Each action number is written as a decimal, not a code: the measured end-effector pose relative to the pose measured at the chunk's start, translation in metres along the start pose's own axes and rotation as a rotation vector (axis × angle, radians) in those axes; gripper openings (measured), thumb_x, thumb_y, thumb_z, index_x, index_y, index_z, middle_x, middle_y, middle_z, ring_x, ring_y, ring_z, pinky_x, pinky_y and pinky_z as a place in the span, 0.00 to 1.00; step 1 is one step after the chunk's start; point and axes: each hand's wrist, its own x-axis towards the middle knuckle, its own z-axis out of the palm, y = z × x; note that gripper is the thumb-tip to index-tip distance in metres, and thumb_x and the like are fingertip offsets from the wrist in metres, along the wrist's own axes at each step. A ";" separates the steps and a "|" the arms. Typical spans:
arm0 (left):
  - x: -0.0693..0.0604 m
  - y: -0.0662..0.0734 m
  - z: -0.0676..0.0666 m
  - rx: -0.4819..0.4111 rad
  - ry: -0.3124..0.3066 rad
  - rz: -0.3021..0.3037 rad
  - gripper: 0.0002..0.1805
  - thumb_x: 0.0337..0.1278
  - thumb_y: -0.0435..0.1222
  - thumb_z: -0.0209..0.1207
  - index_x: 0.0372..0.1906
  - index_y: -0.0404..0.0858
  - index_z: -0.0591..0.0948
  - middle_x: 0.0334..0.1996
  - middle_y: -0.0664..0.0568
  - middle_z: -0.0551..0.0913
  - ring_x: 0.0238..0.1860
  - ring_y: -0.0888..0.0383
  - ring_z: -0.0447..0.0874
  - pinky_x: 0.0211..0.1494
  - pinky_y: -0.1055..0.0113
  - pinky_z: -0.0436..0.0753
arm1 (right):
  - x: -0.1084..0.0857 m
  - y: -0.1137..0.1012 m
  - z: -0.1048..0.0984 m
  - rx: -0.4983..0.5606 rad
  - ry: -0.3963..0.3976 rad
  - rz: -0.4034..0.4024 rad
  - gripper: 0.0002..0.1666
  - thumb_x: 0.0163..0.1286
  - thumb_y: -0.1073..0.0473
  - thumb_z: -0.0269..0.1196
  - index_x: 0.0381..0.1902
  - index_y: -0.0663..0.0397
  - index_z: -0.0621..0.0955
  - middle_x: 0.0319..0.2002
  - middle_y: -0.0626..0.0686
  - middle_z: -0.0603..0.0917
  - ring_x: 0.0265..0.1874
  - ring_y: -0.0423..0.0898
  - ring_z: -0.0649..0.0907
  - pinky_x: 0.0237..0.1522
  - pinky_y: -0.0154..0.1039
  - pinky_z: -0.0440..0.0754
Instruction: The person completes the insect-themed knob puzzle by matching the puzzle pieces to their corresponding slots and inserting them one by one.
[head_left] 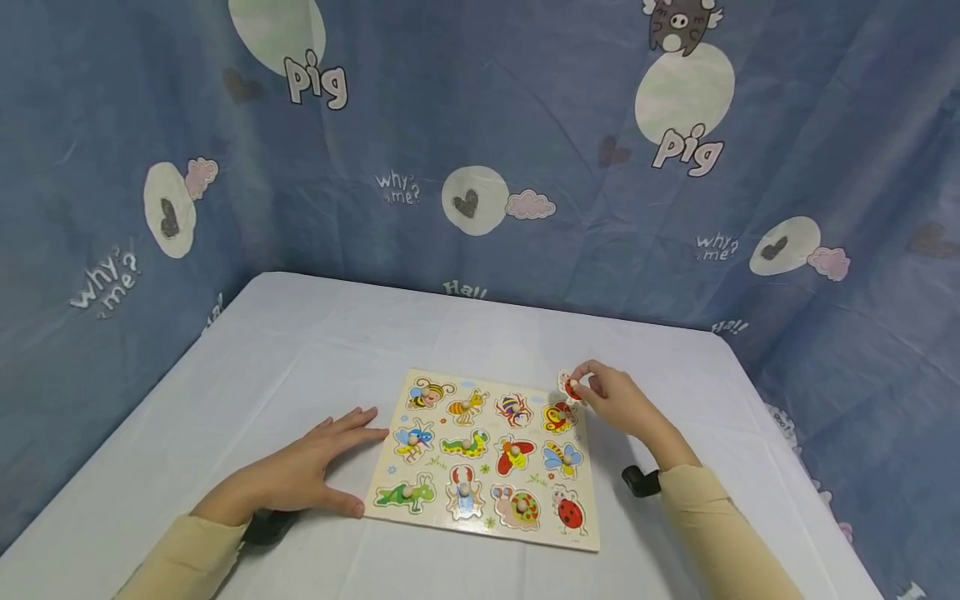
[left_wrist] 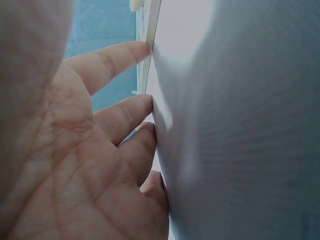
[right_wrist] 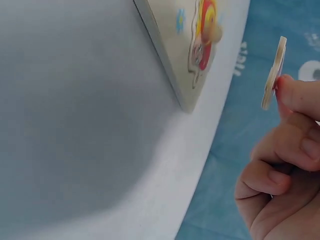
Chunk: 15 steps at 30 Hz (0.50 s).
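Observation:
A wooden peg puzzle board (head_left: 491, 467) with bright insect pieces lies flat on the table. My left hand (head_left: 315, 467) rests at its left side with fingers spread, thumb by the near left corner; in the left wrist view, a fingertip touches the board's edge (left_wrist: 148, 47). Above the far right corner, my right hand (head_left: 618, 404) pinches a small red ladybug puzzle piece (head_left: 567, 387) between thumb and index finger. That piece (right_wrist: 274, 75) appears edge-on in the right wrist view, raised off the board. The ladybug picture (head_left: 569, 511) at the near right bears no knob.
Knobbed pieces, such as a green caterpillar (head_left: 464, 445) and a snail (head_left: 517, 507), sit in the board. A white cloth covers the table (head_left: 337, 333). Behind it hangs a blue printed curtain (head_left: 480, 108). Dark devices (head_left: 641, 481) are worn at both wrists.

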 end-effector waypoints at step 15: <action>-0.001 -0.001 0.000 -0.008 0.005 0.027 0.56 0.30 0.66 0.72 0.72 0.56 0.68 0.79 0.47 0.55 0.79 0.37 0.48 0.77 0.32 0.46 | -0.085 -0.023 0.016 0.032 -0.188 -0.100 0.04 0.74 0.54 0.59 0.44 0.42 0.78 0.16 0.40 0.64 0.15 0.32 0.64 0.18 0.28 0.65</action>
